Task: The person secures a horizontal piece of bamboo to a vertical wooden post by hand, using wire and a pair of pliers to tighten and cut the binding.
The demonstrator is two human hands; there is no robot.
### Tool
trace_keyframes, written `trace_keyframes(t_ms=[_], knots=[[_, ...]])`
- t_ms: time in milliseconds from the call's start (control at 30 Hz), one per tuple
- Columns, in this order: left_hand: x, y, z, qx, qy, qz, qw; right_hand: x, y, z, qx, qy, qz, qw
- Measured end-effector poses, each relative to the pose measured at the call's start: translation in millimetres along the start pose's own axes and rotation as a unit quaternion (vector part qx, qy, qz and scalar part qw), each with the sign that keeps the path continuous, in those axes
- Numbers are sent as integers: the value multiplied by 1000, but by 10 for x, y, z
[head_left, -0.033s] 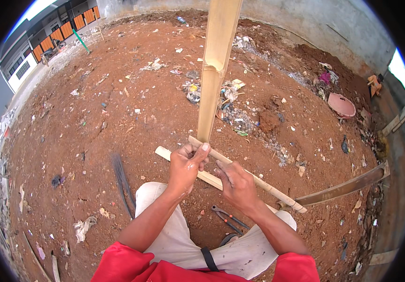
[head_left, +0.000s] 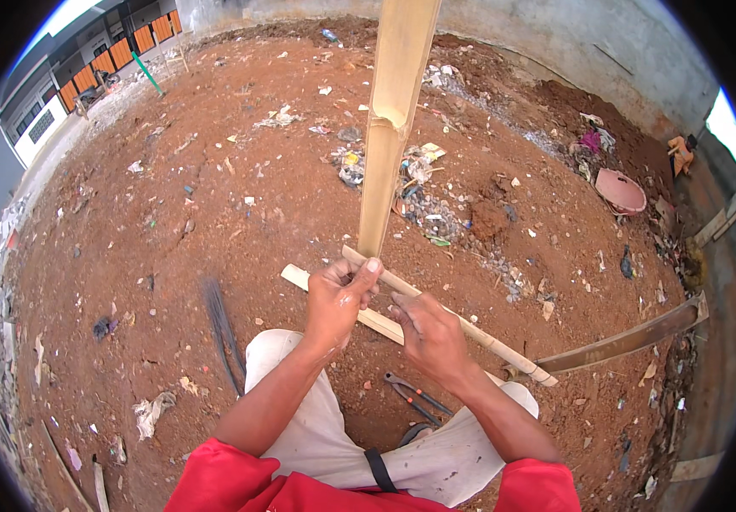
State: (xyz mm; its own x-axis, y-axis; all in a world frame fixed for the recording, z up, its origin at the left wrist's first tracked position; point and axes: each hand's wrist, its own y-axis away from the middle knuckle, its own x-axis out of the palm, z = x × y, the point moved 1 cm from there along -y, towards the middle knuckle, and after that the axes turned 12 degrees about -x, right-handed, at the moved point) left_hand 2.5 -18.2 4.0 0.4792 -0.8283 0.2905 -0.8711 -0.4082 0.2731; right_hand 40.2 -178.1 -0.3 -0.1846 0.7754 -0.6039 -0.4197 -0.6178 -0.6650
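Note:
My left hand (head_left: 334, 303) is closed round the upper end of a narrow bamboo strip (head_left: 487, 341), its thumb pressed on top. That strip slants down to the right and crosses the foot of a wide upright bamboo slat (head_left: 374, 200). Close by, my right hand (head_left: 435, 337) has its fingers curled against the strip's near side. Whatever its fingertips pinch, if anything, is hidden. Beneath both hands runs a second, paler bamboo strip (head_left: 297, 276), partly covered by them. Pincers (head_left: 415, 394) with dark, orange-marked handles lie on the soil between my legs.
A bundle of dark wires (head_left: 223, 328) lies left of my knee. At right, a curved bamboo piece (head_left: 624, 343) rests on the reddish soil, with a pink basin (head_left: 621, 191) farther off. Scattered rubbish (head_left: 432, 213) lies behind the slat. A person in orange (head_left: 682, 156) is by the wall (head_left: 590, 64).

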Motion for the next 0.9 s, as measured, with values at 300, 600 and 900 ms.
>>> trace_keyframes(t_ms=[300, 600, 900], knots=[[-305, 2, -364, -63, 326, 241, 912, -605, -174, -21, 293, -668, -84, 679], [-843, -345, -579, -42, 324, 120, 938, -710, -131, 52, 228, -638, 203, 707], [-1288, -658, -777, 131, 141, -74, 979, -432, 39, 27, 114, -419, 255, 864]])
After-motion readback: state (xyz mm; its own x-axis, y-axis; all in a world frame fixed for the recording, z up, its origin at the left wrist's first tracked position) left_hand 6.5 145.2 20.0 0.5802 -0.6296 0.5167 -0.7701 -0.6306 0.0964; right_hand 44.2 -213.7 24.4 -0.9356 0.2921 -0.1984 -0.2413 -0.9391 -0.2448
